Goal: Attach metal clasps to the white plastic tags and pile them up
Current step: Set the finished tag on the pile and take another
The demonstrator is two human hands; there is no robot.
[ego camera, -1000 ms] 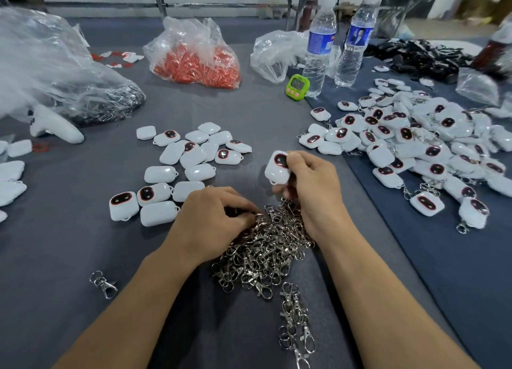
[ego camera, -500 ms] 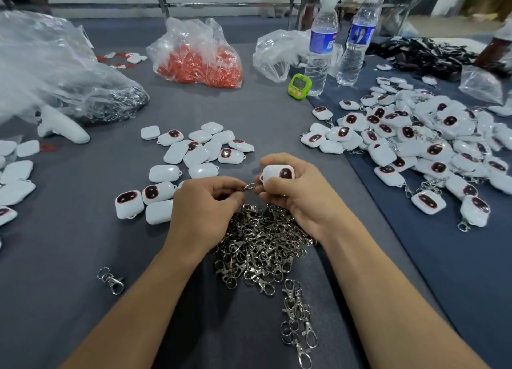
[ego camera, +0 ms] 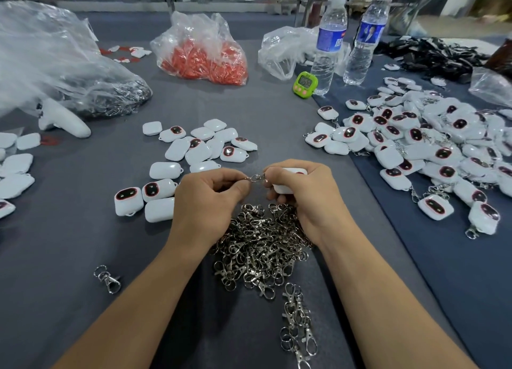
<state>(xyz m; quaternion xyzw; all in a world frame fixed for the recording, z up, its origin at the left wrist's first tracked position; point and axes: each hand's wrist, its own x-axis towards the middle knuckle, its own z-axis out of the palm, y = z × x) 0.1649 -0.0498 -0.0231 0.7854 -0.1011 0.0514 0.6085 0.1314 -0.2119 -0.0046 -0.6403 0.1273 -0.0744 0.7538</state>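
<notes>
My right hand [ego camera: 304, 191] grips a white plastic tag [ego camera: 288, 175], mostly hidden by the fingers. My left hand [ego camera: 207, 199] pinches a metal clasp [ego camera: 256, 178] whose ring end meets the tag between the two hands. Below the hands lies a heap of loose clasps [ego camera: 260, 244]. Plain tags without clasps [ego camera: 199, 150] lie scattered to the upper left. A large pile of tags with clasps attached [ego camera: 432, 152] covers the darker cloth on the right.
A single clasp [ego camera: 107, 279] lies at the lower left. A bag of red parts [ego camera: 205, 55], two water bottles [ego camera: 328, 42], a green timer [ego camera: 305, 85] and clear plastic bags [ego camera: 55, 64] stand at the back. More tags [ego camera: 13, 175] lie at the left edge.
My left hand lifted a clasp out of the heap and brought it to the tag. My right hand turned the tag sideways and lowered it toward the left hand.
</notes>
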